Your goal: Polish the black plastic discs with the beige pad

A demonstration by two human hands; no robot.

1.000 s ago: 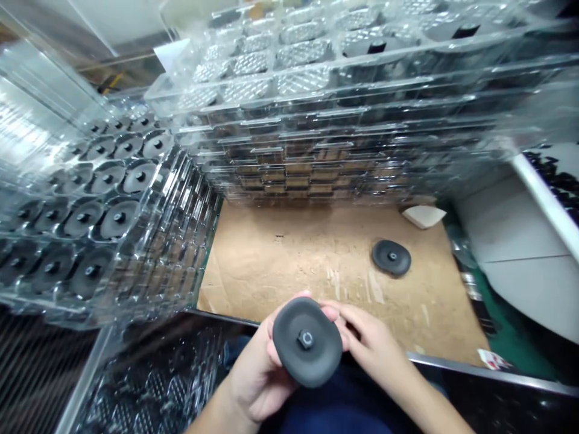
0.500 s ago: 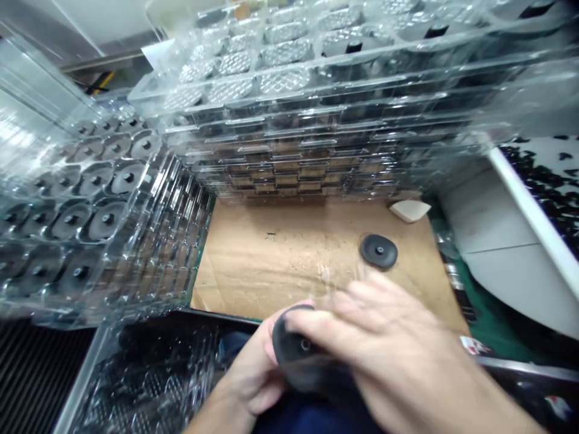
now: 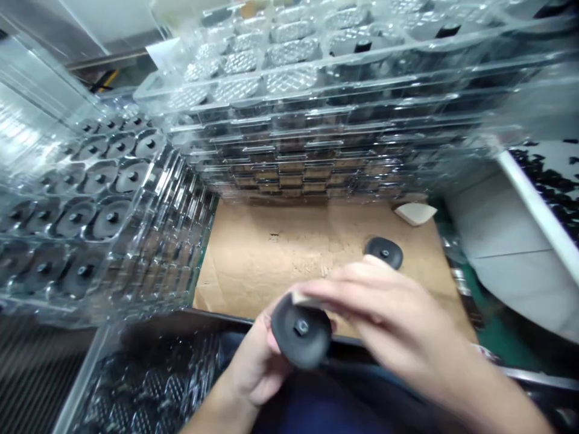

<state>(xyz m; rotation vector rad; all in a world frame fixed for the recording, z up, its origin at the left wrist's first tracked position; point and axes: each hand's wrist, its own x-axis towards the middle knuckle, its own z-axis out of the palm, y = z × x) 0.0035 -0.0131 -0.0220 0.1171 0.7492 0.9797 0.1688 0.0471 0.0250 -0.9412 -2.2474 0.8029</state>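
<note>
My left hand (image 3: 260, 361) is closed round the edge of a black rounded disc (image 3: 301, 346), which has a small hollow stub in its middle and faces up at me. Over the disc's far edge lies my right hand (image 3: 384, 307), its fingers pressed together on a small pale piece (image 3: 305, 299) that touches the rim. Most of that piece is hidden under the fingers. A second black disc (image 3: 384, 252) of the same kind rests on the cardboard sheet (image 3: 253, 259), just beyond my right knuckles.
Stacked clear plastic trays (image 3: 289, 126) form a wall at the back. Another tray stack (image 3: 104, 223) on the left holds several black discs. A cream wedge-shaped block (image 3: 415, 213) lies at the cardboard's back right. To the right stands a white bin (image 3: 511, 235) beside small black parts (image 3: 552, 181).
My right hand's fingers have shifted from across the disc's middle to its far edge, uncovering the stub. A pale piece now shows under the fingers. The disc stays in my left hand.
</note>
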